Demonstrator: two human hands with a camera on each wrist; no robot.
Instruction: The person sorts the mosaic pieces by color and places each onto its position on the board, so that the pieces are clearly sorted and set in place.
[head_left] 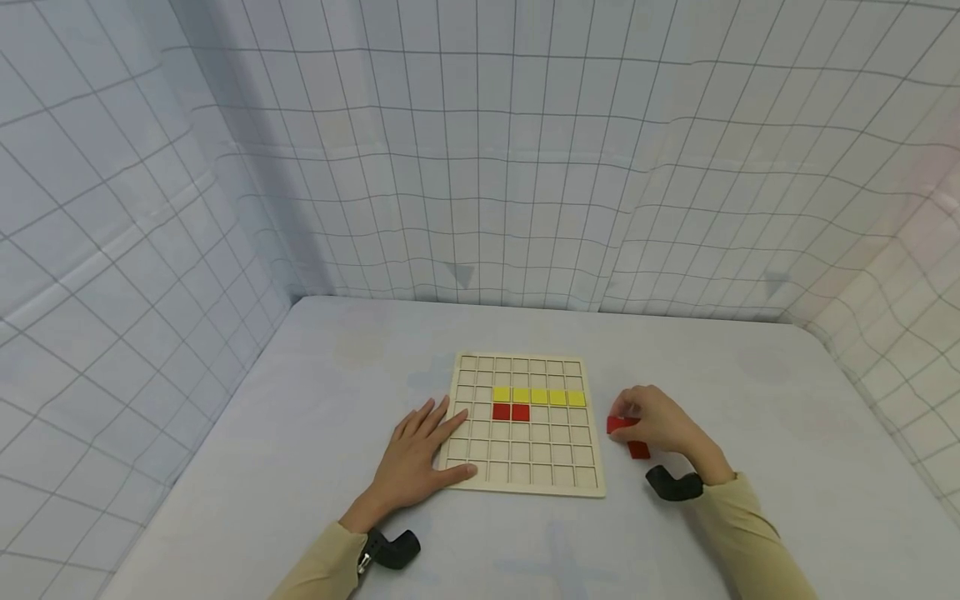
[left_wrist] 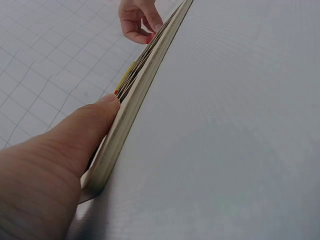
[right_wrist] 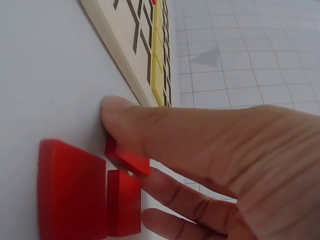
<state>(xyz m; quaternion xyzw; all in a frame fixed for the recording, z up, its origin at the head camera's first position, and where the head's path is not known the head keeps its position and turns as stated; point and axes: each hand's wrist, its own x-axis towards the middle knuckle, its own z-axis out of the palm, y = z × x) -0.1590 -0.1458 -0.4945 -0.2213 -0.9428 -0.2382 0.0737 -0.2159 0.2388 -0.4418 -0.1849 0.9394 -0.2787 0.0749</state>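
A cream grid board (head_left: pixel 527 492) lies flat on the table. Across it runs a row of several yellow square tiles (head_left: pixel 539 397), with two red tiles (head_left: pixel 502 412) just below. My left hand (head_left: pixel 411 461) rests with spread, straight fingers on the board's left side, its thumb on the lower left edge. Right of the board, my right hand (head_left: pixel 660 421) pinches a red tile (right_wrist: pixel 129 159) between thumb and fingers, low at the table. Two more red tiles lie beside that hand, a nearer one (right_wrist: pixel 72 192) and another (right_wrist: pixel 124 202) by the fingertips.
A white table (head_left: pixel 300 400) carries the board. White sheets with a dark grid pattern (head_left: pixel 480 183) hang behind it and at both sides. Each wrist wears a black camera mount, one at the left (head_left: pixel 393 550) and one at the right (head_left: pixel 673 485).
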